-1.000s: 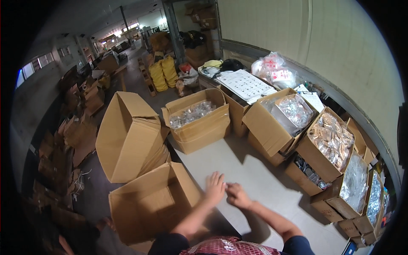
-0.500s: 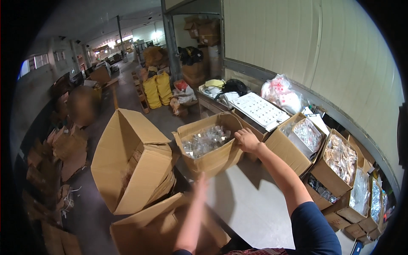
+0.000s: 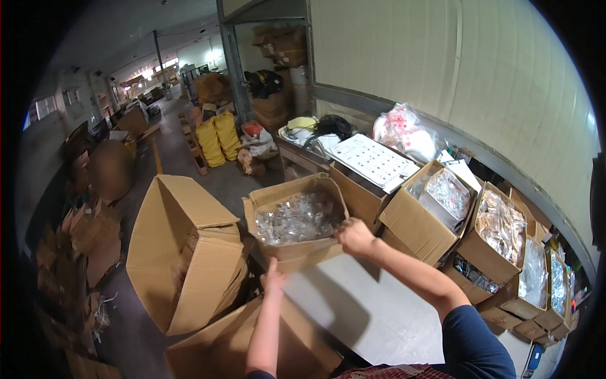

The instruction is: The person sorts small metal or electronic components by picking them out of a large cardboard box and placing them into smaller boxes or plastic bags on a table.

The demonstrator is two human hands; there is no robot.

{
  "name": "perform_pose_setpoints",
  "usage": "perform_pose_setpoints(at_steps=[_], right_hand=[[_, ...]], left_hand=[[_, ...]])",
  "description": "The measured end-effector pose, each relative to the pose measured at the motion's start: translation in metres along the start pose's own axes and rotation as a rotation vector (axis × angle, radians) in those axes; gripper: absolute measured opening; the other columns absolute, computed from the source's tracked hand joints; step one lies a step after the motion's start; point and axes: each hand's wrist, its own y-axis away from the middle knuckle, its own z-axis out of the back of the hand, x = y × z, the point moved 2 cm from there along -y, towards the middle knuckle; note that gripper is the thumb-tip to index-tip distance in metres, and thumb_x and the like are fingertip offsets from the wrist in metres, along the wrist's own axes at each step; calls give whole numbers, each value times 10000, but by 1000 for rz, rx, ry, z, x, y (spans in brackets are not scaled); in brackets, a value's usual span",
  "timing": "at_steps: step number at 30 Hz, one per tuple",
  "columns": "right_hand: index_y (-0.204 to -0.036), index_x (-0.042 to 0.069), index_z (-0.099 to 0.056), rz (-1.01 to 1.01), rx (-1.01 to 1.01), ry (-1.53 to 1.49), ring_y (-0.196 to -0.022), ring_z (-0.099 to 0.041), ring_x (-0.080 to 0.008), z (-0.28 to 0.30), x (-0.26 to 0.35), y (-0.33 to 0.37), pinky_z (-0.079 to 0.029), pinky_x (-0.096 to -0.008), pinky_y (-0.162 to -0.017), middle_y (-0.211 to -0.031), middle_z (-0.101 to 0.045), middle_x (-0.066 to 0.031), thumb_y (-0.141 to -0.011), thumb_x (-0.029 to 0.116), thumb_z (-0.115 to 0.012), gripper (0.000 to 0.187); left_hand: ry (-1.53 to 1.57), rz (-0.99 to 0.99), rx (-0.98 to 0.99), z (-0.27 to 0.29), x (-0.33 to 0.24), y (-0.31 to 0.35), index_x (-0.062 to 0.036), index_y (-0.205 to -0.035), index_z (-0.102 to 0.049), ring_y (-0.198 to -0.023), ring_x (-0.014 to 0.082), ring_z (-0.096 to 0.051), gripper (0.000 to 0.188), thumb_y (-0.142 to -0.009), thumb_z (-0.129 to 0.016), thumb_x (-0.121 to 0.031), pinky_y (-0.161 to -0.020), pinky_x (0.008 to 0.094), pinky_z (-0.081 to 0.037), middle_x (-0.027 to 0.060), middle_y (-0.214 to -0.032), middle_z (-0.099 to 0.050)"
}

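A cardboard box (image 3: 293, 252) with clear plastic pieces (image 3: 295, 220) inside is in front of me, at the far end of the pale tabletop (image 3: 379, 309). My right hand (image 3: 355, 237) is closed on its near right corner, at the rim. Low on the near side, my left hand (image 3: 273, 278) holds the box with one digit pointing up against the cardboard; its other fingers are partly hidden. To the left stands a big open carton (image 3: 218, 268) with its flaps up. Another open carton (image 3: 252, 338) lies below my left forearm.
Along the right, a carton with clear plastic bags (image 3: 420, 218) and several other filled boxes (image 3: 495, 246) line the table. A white printed sheet (image 3: 372, 161) lies behind. Yellow sacks (image 3: 218, 139) stand on the floor beyond; flattened cardboard (image 3: 95, 234) is piled at far left.
My left hand has come up against the near side of the box. The box now sits slightly nearer and left in view, and my right hand has moved down with its corner.
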Motion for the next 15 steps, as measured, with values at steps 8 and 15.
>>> perform_pose_setpoints(at_steps=[8, 15], right_hand=[[-711, 104, -691, 11, 12, 13, -829, -628, -243, 38, 63, -7, -467, -373, -703, -769, -666, -57, -688, 175, -653, 84], [-949, 44, -618, -482, -386, -522, -877, -639, -364, 37, -46, -18, -529, -478, -750, -920, -645, -174, -875, 257, -630, 226]], left_hand=[[-10, -96, -123, 21, -8, -18, 9, -701, -515, -564, 258, -619, 597, -759, -803, -511, -513, 354, -556, 117, -704, -588], [-377, -71, -136, 9, -19, -6, 58, -889, -627, -673, 278, -688, 688, -901, -459, -609, -504, 353, -526, 160, -815, -657]])
